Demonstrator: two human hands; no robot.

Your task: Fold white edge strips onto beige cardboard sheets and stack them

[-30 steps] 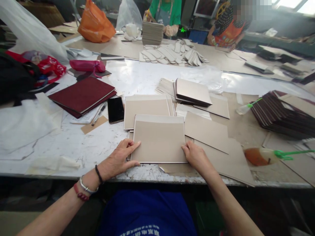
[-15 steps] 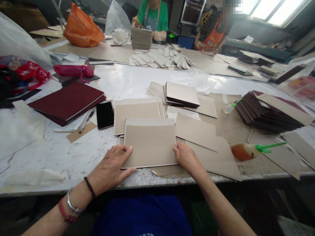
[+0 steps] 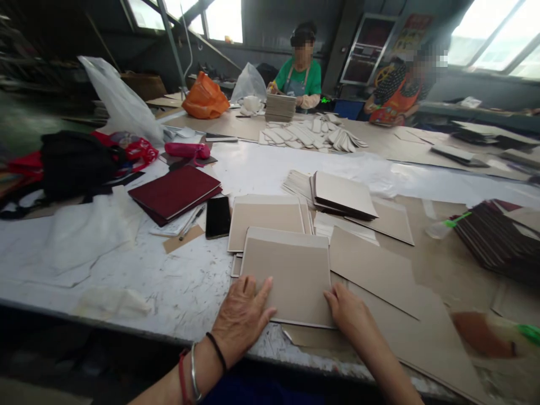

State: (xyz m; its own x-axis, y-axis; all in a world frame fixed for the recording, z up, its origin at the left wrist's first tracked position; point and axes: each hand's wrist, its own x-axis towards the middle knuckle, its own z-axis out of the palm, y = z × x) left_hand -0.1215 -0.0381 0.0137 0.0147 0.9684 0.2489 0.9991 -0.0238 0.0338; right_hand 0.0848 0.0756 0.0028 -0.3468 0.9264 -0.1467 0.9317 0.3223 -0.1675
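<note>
Both hands flat on a grey board cover at the near desk edge; many pieces wait beyond.

Desk: white, scuffed, crowded. Loose grey sheets fan out to the right of the fingers; a dark stack of covers sits further right, seemingly finished. Just beyond the fingertips lies a second board, then a small pile. Maroon folders and a phone lie off to the left. Board cover: flat, under both hands. Left hand has fingers spread, pressing its near-left corner; right hand has fingers curled together on the near-right edge. Judgement: this piece is mid-press, batch partly done, several boards left.
</note>
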